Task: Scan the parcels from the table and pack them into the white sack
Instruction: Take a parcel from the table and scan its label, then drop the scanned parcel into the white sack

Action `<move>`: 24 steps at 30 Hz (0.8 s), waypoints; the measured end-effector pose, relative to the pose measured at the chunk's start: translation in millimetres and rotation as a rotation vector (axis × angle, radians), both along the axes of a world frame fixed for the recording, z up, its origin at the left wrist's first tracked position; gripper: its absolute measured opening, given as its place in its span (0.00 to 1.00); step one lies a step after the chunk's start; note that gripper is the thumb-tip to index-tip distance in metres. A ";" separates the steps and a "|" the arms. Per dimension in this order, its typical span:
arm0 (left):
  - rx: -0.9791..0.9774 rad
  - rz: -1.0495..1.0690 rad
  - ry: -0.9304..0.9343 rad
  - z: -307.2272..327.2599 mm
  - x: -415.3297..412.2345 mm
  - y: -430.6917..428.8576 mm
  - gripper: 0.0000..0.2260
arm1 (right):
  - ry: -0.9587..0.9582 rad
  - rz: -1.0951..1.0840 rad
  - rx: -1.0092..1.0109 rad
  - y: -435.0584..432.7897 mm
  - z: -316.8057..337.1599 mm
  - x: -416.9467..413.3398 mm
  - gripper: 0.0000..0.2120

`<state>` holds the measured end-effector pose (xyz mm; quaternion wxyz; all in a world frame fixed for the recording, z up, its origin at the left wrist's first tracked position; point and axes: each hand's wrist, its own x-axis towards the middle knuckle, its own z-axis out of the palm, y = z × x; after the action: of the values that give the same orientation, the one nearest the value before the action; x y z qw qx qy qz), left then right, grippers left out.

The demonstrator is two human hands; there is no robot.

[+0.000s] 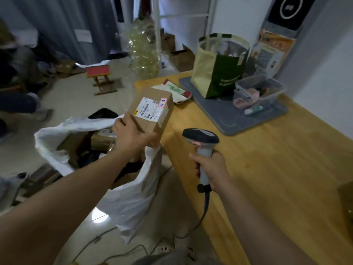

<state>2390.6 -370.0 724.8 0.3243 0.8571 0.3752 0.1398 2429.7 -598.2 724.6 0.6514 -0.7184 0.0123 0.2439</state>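
Left hand (131, 132) grips a cardboard box (148, 122), fingers curled round its near end. Right hand (210, 167) is wrapped round the handle of a corded scanner (200, 138); trigger state cannot be told.

Box hangs just above the table-side rim of the white sack (129, 199); its long axis runs away from the person; the printed label (151, 109) faces up. Scanner sits on the table side of the sack, head aimed toward the label, near it but apart.

Judgement: scan in hand, drop next. The sack's open mouth lies below and left of the box, so the left hand is the nearer one.

Brown parcels already inside the sack; a flat parcel (172, 89) lies on the table (267, 169) beyond the sack.
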 end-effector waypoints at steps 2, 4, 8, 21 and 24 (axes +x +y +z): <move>0.001 0.131 0.043 -3.5 -16.5 20.4 0.49 | 0.013 0.049 -0.001 16.0 -3.4 -3.4 0.07; -0.001 0.247 0.105 -8.3 -28.0 40.4 0.45 | 0.032 0.087 -0.004 27.3 -7.4 -6.1 0.06; 0.021 0.357 0.270 -27.1 -41.6 74.1 0.40 | 0.057 0.110 -0.027 41.3 -15.9 -7.3 0.05; -0.126 0.027 0.500 -91.5 -39.5 108.1 0.19 | 0.117 0.092 -0.080 65.6 -39.4 -2.9 0.05; 0.063 -0.137 0.421 -84.6 -19.8 84.8 0.22 | 0.138 0.061 -0.074 60.4 -39.0 -0.8 0.06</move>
<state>2370.9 -285.3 640.2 0.2208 0.9005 0.3708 -0.0531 2428.9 -537.8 685.6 0.6142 -0.7235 0.0443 0.3118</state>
